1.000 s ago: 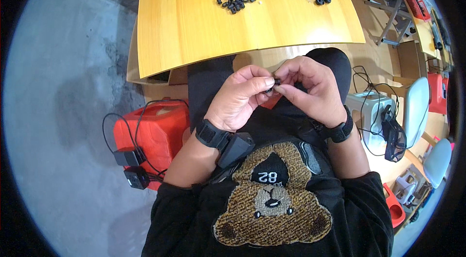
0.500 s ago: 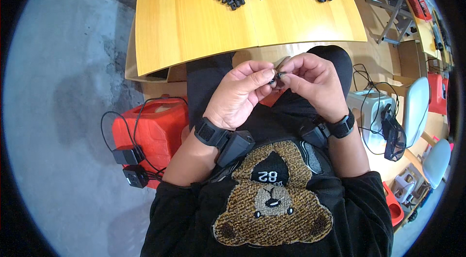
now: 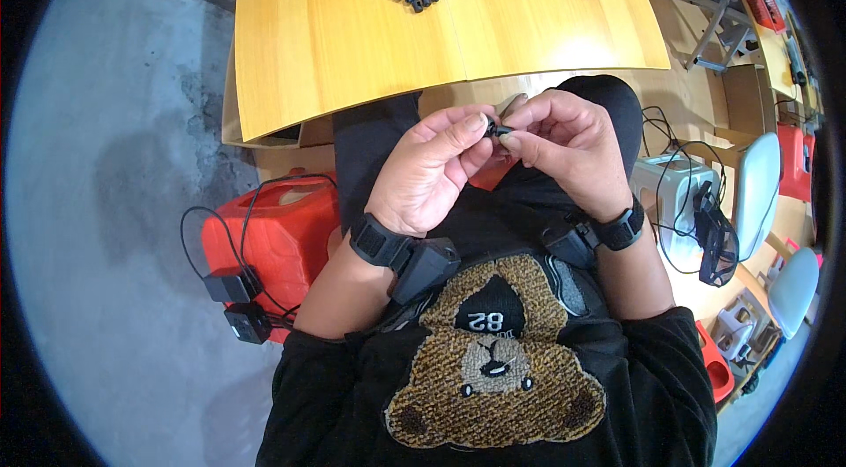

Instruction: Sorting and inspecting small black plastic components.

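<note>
The left hand (image 3: 426,163) and right hand (image 3: 568,139) are narrowly pinching a small black item (image 3: 491,126), possibly two pieces, between thumbs and fingertips, before the counter (image 3: 352,57). For control, fingertips should be bracing lightly.

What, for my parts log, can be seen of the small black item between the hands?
The small black item looks like rubber or plastic. The left hand and right hand pinch it from both sides, clear of the table, on its near side. Much is covered, so its full shape, and whether it is one piece or two, cannot be told.
</note>
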Action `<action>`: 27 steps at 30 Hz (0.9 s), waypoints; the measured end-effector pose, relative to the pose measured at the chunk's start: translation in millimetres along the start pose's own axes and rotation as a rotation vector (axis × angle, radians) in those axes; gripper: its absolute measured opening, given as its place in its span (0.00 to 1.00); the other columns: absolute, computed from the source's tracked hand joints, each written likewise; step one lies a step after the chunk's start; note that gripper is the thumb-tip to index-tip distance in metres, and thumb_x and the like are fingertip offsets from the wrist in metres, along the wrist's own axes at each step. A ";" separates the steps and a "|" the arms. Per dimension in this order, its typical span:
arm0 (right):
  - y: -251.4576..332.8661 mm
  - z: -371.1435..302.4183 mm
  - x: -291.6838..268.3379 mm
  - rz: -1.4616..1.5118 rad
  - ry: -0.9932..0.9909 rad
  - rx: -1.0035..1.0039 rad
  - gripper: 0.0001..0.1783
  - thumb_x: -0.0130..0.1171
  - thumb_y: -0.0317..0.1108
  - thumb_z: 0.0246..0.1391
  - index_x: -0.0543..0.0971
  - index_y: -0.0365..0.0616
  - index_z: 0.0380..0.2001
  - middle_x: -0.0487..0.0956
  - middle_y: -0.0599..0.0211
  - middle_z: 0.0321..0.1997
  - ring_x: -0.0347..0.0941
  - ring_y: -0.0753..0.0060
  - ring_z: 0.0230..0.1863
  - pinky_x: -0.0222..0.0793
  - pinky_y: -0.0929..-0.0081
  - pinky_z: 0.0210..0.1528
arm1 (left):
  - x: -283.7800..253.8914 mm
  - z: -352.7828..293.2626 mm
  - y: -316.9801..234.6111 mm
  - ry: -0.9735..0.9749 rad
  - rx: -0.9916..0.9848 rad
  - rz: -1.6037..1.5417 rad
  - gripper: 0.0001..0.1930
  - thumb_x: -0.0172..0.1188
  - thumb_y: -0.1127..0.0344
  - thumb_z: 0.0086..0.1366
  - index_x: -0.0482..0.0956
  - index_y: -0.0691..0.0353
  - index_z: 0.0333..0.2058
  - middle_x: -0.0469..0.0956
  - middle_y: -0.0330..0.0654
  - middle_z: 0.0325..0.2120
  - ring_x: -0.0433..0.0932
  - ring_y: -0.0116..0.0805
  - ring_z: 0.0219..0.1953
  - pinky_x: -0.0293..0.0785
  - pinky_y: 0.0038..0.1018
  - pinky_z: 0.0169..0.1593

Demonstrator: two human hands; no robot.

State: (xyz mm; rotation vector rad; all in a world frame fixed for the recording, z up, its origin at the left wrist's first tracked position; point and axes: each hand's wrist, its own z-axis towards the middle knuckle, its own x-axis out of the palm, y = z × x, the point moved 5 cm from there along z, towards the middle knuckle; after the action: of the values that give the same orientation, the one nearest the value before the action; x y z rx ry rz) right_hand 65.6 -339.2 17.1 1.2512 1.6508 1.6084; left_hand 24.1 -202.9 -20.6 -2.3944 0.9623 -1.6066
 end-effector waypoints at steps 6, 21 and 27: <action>-2.6 2.8 0.5 -0.007 -0.016 0.018 0.05 0.59 0.23 0.48 0.75 0.35 0.30 0.78 0.68 0.23 0.74 0.81 0.23 0.71 0.86 0.24 | -2.4 1.7 0.7 0.040 -0.041 -0.007 0.10 0.57 0.71 0.60 0.75 0.64 0.40 0.76 0.38 0.32 0.75 0.22 0.32 0.74 0.16 0.37; 27.6 1.1 9.4 -0.624 -0.014 -0.372 0.07 0.62 0.22 0.41 0.75 0.38 0.26 0.74 0.68 0.22 0.71 0.79 0.22 0.67 0.83 0.24 | 1.9 -2.9 -6.9 -0.044 0.062 0.164 0.11 0.59 0.71 0.58 0.76 0.65 0.40 0.78 0.39 0.32 0.76 0.23 0.33 0.74 0.16 0.36; 38.2 -1.6 15.7 -0.700 0.017 -0.414 0.08 0.62 0.21 0.38 0.74 0.40 0.25 0.72 0.64 0.22 0.72 0.72 0.22 0.67 0.80 0.24 | 7.2 -6.4 -11.3 -0.020 0.134 0.272 0.12 0.61 0.71 0.56 0.75 0.65 0.39 0.78 0.38 0.31 0.75 0.20 0.28 0.72 0.14 0.33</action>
State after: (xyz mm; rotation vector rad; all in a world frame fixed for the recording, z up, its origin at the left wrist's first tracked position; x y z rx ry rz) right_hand 67.1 -331.4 57.6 0.3823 1.4315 1.3949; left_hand 25.3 -196.4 -7.3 -2.0842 1.0852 -1.4945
